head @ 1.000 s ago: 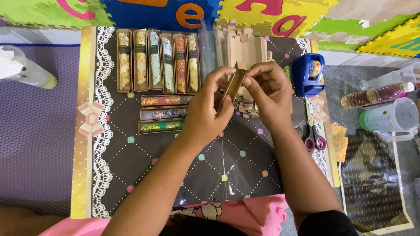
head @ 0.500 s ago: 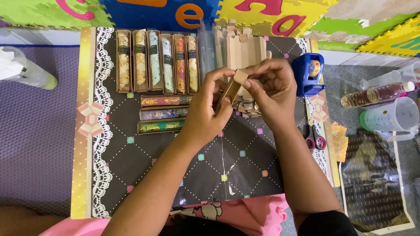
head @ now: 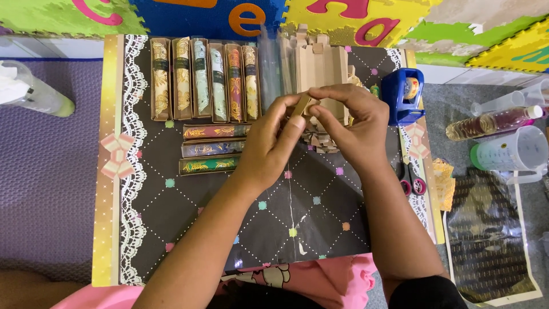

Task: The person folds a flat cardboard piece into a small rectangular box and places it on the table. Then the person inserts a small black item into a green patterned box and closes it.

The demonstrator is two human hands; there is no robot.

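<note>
Both of my hands meet above the middle of the patterned black board [head: 189,229]: my left hand [head: 269,143] and right hand [head: 351,123] pinch a small tan cardboard piece [head: 301,109] between thumbs and forefingers, the grip narrow and closed on it from both ends. The piece sits raised off the board, just in front of the stack of plain tan boxes [head: 320,63]. I judge the step in hand to be folding or shaping this blank; the next move seems to call for a steady pinch on one end while the other fingers press a crease, and I cannot tell how far the fold has gone, since my fingers cover most of it. Around: a row of upright decorated boxes [head: 200,77] along the far edge, three lying boxes [head: 211,147] to the left of my hands, loose tan scraps [head: 321,143] under my right hand, a blue tape dispenser [head: 403,94], scissors [head: 413,180], a measuring jug [head: 512,154]. The scraps and the plain stack crowd the working space closest.
</note>
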